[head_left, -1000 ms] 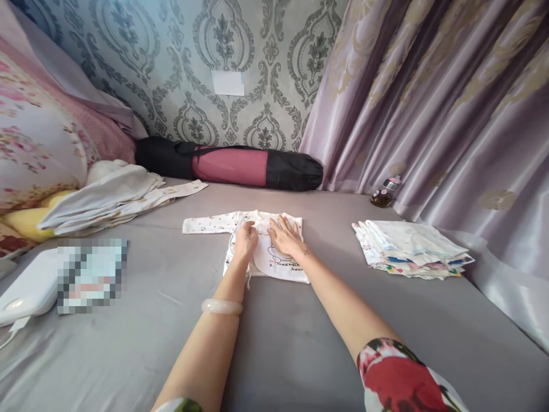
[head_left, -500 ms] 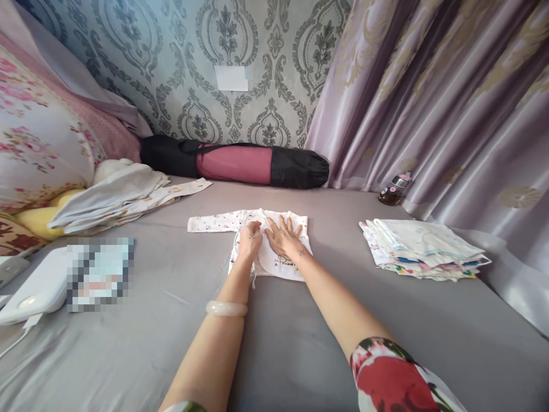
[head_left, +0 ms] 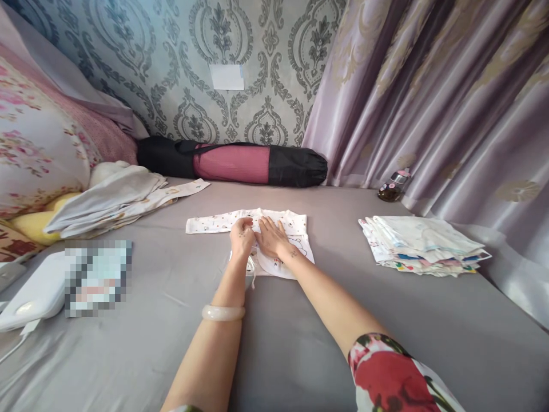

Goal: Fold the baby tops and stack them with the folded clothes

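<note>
A small white baby shirt (head_left: 295, 229) with tiny prints lies flat on the grey bed sheet (head_left: 278, 332), one sleeve stretched out to the left. My left hand (head_left: 241, 236) rests on the shirt's left part, fingers curled and pinching the fabric near the sleeve. My right hand (head_left: 271, 239) lies flat beside it on the shirt's middle, fingers stretched out and pressing down. A pale bangle sits on my left wrist.
A stack of folded baby clothes (head_left: 422, 245) lies to the right. Unfolded clothes (head_left: 114, 197) are heaped at the left by floral pillows. A black and red roll bag (head_left: 234, 163) lies along the wall. A small bottle (head_left: 391, 189) stands by the curtain. A white device (head_left: 30, 294) sits front left.
Both hands have slid a little to the left on the shirt. The right hand has moved off the shirt's right part, which now shows more.
</note>
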`<state>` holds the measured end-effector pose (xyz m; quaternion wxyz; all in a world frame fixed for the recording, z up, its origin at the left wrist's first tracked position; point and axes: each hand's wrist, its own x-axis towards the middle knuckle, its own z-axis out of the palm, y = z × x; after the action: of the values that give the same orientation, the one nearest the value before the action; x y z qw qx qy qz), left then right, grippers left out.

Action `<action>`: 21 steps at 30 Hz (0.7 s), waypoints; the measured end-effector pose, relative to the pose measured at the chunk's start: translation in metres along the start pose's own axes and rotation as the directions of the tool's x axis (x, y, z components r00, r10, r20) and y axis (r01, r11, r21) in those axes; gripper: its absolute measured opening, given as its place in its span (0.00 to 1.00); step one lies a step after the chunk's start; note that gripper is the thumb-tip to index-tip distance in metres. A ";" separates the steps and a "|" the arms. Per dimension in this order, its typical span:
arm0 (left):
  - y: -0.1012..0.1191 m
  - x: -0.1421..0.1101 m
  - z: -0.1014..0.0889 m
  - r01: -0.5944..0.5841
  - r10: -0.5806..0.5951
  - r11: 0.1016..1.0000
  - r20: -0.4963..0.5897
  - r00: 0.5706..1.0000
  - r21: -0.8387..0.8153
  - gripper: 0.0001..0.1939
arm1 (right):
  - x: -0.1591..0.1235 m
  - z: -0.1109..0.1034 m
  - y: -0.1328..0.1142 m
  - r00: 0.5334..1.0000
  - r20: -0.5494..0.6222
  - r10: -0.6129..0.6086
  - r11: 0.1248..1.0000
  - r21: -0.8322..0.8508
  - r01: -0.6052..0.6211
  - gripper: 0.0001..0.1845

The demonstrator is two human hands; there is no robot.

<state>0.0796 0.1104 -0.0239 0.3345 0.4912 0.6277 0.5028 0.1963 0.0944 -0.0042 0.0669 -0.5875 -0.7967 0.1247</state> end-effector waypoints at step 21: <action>-0.004 -0.001 0.002 -0.051 0.051 0.998 0.017 0.999 0.044 0.20 | -0.003 0.005 0.006 0.991 -0.072 0.112 0.990 0.088 -0.106 0.37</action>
<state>0.0807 0.1098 -0.0286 0.3157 0.5184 0.6232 0.4932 0.2013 0.0921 -0.0104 0.1153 -0.6312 -0.7543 0.1389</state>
